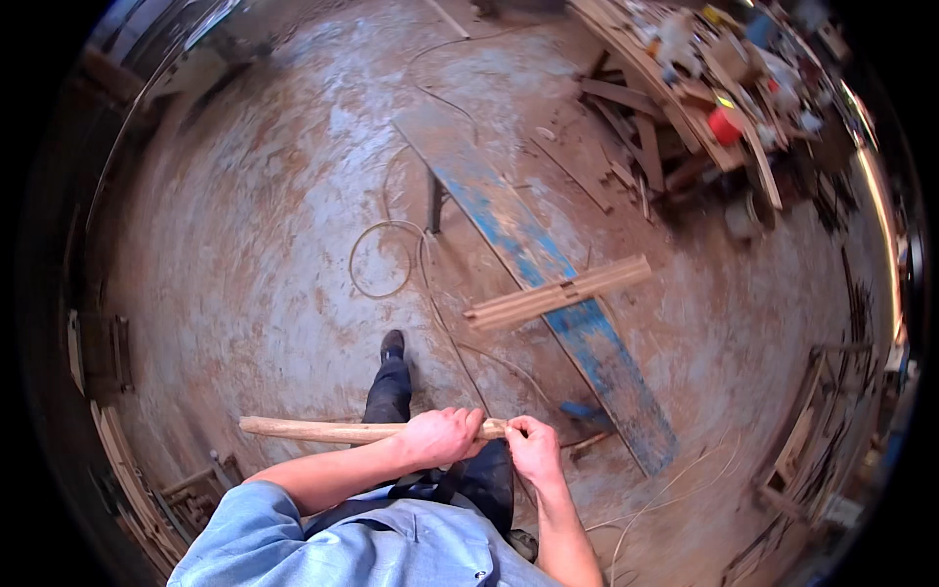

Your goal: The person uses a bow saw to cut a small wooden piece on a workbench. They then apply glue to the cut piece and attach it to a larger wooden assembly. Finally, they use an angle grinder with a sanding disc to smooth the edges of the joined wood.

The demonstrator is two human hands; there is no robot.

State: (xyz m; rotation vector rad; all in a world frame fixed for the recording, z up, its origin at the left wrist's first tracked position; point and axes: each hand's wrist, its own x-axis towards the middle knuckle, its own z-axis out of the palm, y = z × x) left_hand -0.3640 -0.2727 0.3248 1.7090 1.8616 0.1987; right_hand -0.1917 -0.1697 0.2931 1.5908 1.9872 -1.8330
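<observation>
A long, pale wooden stick (313, 430) lies crosswise in front of my body, its free end pointing left. My left hand (442, 436) is closed around it near the right end. Right beside it, my right hand (535, 452) is closed with thumb and fingers pinched on the stick's right tip. Whether some small piece is also between those fingers is too small to tell.
Ahead to the right, a low plank bench (533, 245) with worn blue paint carries wooden strips (558, 293) laid across it. A cable (380, 292) loops over the floor. A cluttered workbench (655, 73) stands far right. Timber (127, 470) leans at the left.
</observation>
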